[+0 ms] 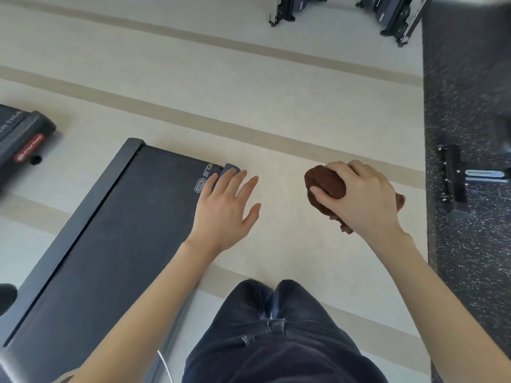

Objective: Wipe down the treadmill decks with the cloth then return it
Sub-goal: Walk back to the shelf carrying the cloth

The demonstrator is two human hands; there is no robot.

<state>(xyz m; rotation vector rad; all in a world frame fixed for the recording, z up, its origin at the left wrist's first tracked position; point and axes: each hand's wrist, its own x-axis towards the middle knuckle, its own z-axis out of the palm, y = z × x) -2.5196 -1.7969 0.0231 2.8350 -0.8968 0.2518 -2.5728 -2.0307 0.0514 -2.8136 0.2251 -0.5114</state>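
Note:
A dark treadmill deck (pixel 110 233) runs from the lower left up to the middle of the view, its rear end near a white logo. My left hand (pixel 225 211) hovers with fingers spread over the deck's right rear corner and holds nothing. My right hand (pixel 362 197) is to the right of the deck, above the pale floor, closed around a bunched brown cloth (pixel 327 182). Part of the cloth hangs out below and behind the hand.
Another treadmill's end (pixel 25 136) with a red label lies at the far left. A black speckled rubber mat (pixel 467 106) with a machine foot (pixel 456 178) lines the right side. Equipment bases (pixel 392 15) stand at the top. My dark trousers (pixel 276 335) fill the bottom centre.

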